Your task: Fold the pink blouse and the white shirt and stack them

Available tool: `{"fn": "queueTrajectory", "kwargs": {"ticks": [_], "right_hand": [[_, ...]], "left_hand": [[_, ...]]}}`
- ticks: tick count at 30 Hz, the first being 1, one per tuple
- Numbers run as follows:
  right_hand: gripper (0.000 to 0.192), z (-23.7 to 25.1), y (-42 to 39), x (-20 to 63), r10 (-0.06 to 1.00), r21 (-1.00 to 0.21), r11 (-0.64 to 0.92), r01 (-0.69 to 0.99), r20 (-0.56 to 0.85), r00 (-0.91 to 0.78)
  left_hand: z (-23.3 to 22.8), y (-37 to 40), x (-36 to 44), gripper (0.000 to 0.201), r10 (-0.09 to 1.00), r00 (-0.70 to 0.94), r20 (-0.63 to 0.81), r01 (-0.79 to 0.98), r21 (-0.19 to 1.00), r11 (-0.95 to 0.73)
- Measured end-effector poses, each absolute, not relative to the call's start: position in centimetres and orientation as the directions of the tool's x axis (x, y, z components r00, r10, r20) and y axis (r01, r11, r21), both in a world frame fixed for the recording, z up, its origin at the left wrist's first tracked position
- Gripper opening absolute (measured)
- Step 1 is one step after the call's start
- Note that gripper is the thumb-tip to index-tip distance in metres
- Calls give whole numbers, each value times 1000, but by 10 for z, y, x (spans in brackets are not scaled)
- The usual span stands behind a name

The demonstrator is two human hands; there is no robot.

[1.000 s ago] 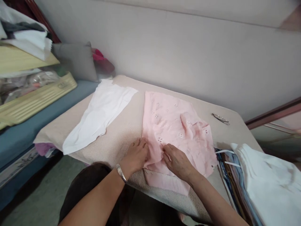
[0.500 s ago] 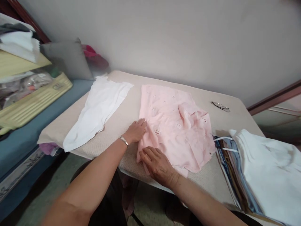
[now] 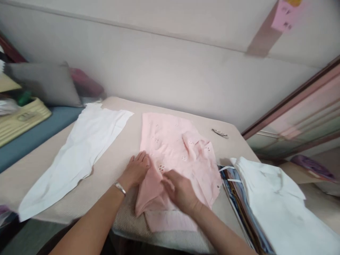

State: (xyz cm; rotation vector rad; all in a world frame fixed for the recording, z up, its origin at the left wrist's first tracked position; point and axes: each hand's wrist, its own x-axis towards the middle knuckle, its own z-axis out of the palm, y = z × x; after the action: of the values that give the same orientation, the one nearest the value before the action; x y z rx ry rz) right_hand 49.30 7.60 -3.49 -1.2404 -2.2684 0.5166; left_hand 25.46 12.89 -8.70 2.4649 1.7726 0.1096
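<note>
My left hand (image 3: 135,170) lies flat, fingers spread, on the pink fabric (image 3: 172,148) at the table's (image 3: 111,166) near edge. My right hand (image 3: 180,191) has shifted onto the fold, fingers pressing, gripping nothing I can confirm.

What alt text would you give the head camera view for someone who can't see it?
Two bare hands press on a pink eyelet fabric on a beige table, the left hand at its left edge and the right hand on its near part. A white cloth lies to the left, stacked white fabric to the right.
</note>
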Motion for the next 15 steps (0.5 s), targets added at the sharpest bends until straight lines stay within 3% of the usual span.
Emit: {"fn": "queueTrajectory", "kwargs": {"ticks": [1, 3, 4, 6, 11, 15], "right_hand": [[19, -32, 101, 511, 931, -591, 364, 719, 231, -282], [24, -28, 155, 549, 988, -631, 15, 776, 129, 86], [24, -27, 181, 567, 963, -619, -169, 767, 64, 263], [25, -31, 228, 593, 912, -593, -327, 736, 6, 411], [25, -59, 292, 601, 834, -581, -487, 652, -88, 545], [13, -62, 308, 595, 846, -628, -430, 649, -29, 532]], "left_hand": [[-89, 129, 255, 53, 947, 320, -5, 940, 128, -317], [-91, 129, 257, 54, 949, 315, 7, 941, 128, -313], [-91, 127, 260, 54, 953, 302, 26, 945, 123, -303], [-92, 122, 269, 54, 962, 256, 99, 957, 111, -266], [-103, 110, 289, 59, 956, 200, 212, 968, 108, -227], [-110, 108, 291, 65, 959, 209, 194, 967, 108, -232]]}}
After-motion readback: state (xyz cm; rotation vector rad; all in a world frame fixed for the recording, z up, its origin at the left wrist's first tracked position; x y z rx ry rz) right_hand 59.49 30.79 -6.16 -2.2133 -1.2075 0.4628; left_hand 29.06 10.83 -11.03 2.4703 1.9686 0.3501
